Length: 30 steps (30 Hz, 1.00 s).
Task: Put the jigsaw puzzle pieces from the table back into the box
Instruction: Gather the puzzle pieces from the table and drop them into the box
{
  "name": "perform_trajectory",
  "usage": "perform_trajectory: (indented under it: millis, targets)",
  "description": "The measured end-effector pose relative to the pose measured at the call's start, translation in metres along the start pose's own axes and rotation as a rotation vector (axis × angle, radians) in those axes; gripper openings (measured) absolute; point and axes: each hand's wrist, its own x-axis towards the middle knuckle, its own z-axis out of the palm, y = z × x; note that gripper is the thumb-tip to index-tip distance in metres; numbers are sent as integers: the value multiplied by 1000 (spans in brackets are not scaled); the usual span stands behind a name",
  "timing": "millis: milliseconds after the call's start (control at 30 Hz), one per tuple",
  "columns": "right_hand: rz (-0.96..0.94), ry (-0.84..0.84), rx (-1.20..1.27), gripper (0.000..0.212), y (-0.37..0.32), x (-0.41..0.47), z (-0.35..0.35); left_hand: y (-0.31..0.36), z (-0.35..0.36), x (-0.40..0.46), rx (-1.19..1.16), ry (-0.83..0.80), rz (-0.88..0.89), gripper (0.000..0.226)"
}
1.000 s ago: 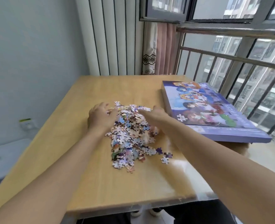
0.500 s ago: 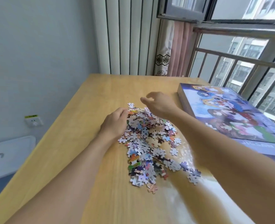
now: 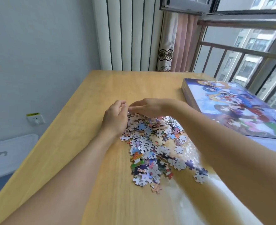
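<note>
A heap of colourful jigsaw pieces [image 3: 153, 143] lies in the middle of the wooden table [image 3: 101, 184]. My left hand [image 3: 115, 117] sits at the heap's far left edge, fingers curved inward against the pieces. My right hand [image 3: 148, 107] arches over the heap's far end, fingers stretched left until they nearly meet my left fingers. Neither hand plainly holds a piece. The purple puzzle box [image 3: 234, 109], lid printed with cartoon figures, lies shut on the table's right side, beyond my right forearm.
A few stray pieces [image 3: 200, 175] lie at the heap's near right. A barred window [image 3: 247, 62] and a pink curtain [image 3: 181, 46] stand behind the table. A wall socket [image 3: 35, 119] and a white-lidded bin [image 3: 7, 153] are at the left.
My right hand has swung left over the far end of the heap, toward my left hand. The left hand has shifted slightly up the heap's left side. The camera has tilted.
</note>
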Motion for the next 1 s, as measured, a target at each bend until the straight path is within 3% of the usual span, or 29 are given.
perform_trajectory:
  millis: [133,233,333,400,500,767,867,1000]
  targets:
    - [153,233,-120,87,11,-45,4,-2,6,-5,156,-184,32,51]
    - [304,170,-71,118,20,-71,13,-2,6,-7,231,-264,37,51]
    - [315,130,-46,129,25,-75,28,2,6,-9,163,-272,70,43]
    - [273,184,-83,126,28,-71,32,4,7,-9,68,-258,76,39]
    - [185,286,-96,104,31,-66,34,3,8,-9,-27,-257,83,34]
    - [121,474,-247,45,28,-74,36,3,8,-10,-14,-164,107,23]
    - [108,497,-270,43,30,-76,34,4,9,-10,-9,-163,106,20]
    - [129,402,-307,64,35,-77,35,3,11,-12,34,-171,168,17]
